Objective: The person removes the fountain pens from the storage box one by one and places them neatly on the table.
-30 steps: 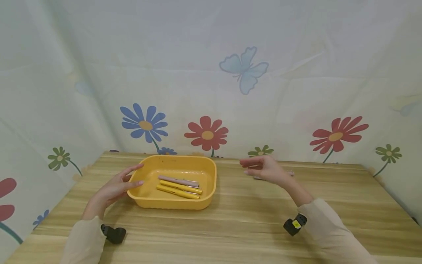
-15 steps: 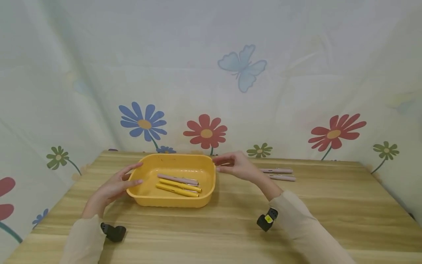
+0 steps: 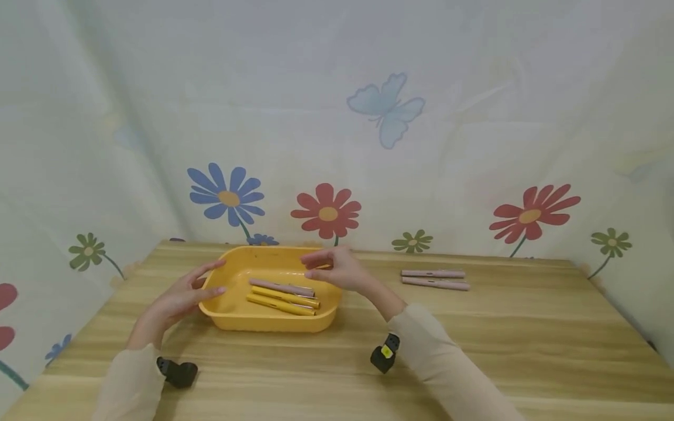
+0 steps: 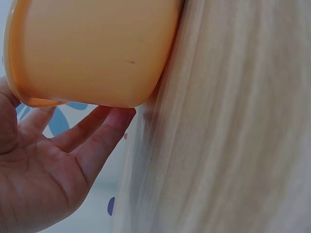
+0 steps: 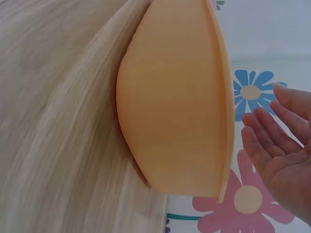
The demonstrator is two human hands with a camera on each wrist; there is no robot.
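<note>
gripping the yellow tub [image 3: 271,323] at its left end with the left fingers [image 4: 99,141]. showing two yellow pens [image 3: 279,304] inside, right of those fingers, and a lone mauve pen [image 3: 279,287] just behind. hovering over the tub's right part with the right fingers [image 5: 273,128], loosely parted, holding nothing. probably standing midway, counting a mauve pair [image 3: 434,283] out on the tabletop [image 3: 474,339] right of these, leaving three inside.

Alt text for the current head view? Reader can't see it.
A person's left hand grips a rounded rectangular yellow plastic basin holding one pinkish-grey pen and two yellow pens; the right hand hovers over its right side. Two more pinkish-grey pens lie on the wood-grain table to the right.
</note>
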